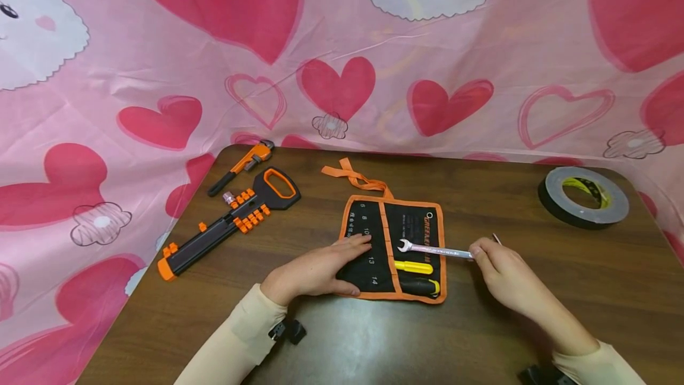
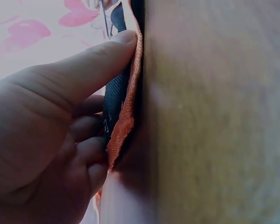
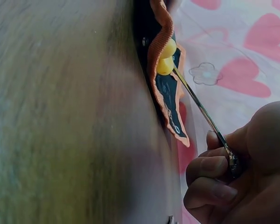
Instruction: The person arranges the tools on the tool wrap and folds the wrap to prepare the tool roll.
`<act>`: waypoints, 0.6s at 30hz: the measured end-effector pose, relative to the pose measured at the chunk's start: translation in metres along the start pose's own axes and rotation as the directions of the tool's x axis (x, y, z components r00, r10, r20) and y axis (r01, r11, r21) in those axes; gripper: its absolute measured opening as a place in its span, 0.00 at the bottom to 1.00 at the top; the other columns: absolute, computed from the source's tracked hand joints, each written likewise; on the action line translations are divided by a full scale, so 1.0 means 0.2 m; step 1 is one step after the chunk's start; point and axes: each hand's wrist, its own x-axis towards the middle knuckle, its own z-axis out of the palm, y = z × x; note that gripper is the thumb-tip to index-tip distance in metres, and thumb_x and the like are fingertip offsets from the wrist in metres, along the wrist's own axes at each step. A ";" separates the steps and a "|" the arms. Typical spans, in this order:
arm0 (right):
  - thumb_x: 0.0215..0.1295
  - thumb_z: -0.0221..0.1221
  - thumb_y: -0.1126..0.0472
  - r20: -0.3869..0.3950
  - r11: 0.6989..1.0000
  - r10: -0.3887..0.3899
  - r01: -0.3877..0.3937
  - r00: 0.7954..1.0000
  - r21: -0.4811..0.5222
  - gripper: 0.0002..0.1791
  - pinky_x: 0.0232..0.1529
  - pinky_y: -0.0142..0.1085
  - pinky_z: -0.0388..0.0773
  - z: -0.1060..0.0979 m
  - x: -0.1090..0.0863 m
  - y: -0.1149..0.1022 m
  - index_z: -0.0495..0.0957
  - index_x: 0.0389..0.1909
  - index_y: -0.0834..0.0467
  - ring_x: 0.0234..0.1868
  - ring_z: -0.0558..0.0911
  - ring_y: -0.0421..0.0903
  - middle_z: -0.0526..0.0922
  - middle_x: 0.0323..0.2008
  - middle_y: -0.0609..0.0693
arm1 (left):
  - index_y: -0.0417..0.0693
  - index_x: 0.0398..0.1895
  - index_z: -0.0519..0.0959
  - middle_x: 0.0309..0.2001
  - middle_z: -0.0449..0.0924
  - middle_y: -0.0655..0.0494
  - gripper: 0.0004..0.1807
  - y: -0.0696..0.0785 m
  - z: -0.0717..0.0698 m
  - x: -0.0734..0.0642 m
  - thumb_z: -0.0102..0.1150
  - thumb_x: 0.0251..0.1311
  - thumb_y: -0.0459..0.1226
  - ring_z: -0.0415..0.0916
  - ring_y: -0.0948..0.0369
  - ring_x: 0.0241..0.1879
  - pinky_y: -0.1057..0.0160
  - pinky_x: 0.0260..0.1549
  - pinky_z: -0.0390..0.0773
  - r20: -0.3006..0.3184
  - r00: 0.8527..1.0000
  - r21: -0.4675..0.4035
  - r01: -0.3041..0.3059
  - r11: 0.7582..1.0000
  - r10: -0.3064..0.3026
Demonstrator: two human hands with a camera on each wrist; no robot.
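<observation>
In the head view a black tool pouch (image 1: 374, 266) with orange trim lies spread on the table, sizes printed on its pockets. My left hand (image 1: 326, 266) rests on its left part, fingers extended across the fabric and thumb near the lower edge. With my right hand (image 1: 504, 275) I hold a silver wrench (image 1: 438, 251) by its right end; its open-jaw end lies over the pouch's right part. Below it, a yellow handle (image 1: 414, 267) and a black-and-yellow handle (image 1: 419, 287) stick out of the pockets. In the right wrist view, curled fingers (image 3: 207, 170) grip the wrench.
An orange pipe wrench (image 1: 243, 165) and a black-and-orange rack-like tool (image 1: 230, 224) lie at the left. A roll of tape (image 1: 583, 198) sits at the far right. Orange ties (image 1: 358, 178) trail behind the pouch. A heart-patterned cloth (image 1: 342, 88) hangs behind the wooden table (image 1: 347, 337).
</observation>
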 end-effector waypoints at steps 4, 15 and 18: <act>0.85 0.53 0.60 0.014 1.000 0.007 -0.007 1.000 0.012 0.13 0.40 0.43 0.75 0.00 0.01 -0.01 0.84 0.48 0.63 0.37 0.76 0.47 0.82 0.35 0.50 | 0.53 0.88 0.58 0.89 0.47 0.63 0.50 0.00 0.00 0.00 0.72 0.69 0.53 0.43 0.57 0.89 0.48 0.83 0.61 0.002 1.000 -0.004 -0.001 1.000 0.001; 0.72 0.70 0.62 -0.087 0.994 -0.103 0.105 0.991 0.017 0.05 0.31 0.33 0.67 0.00 -0.01 -0.01 0.90 0.44 0.51 0.30 0.71 0.37 0.86 0.32 0.44 | 0.54 0.88 0.58 0.89 0.47 0.64 0.50 -0.01 -0.01 0.01 0.72 0.68 0.54 0.44 0.57 0.89 0.48 0.83 0.61 0.015 1.000 -0.008 0.018 1.000 -0.017; 0.71 0.70 0.63 -0.094 0.991 -0.133 0.135 0.987 0.017 0.05 0.33 0.32 0.69 -0.01 -0.01 0.00 0.91 0.43 0.50 0.32 0.73 0.36 0.90 0.38 0.44 | 0.54 0.88 0.58 0.89 0.47 0.64 0.50 0.00 -0.01 0.01 0.72 0.68 0.54 0.44 0.58 0.89 0.48 0.83 0.61 0.019 1.000 -0.013 0.024 1.000 -0.024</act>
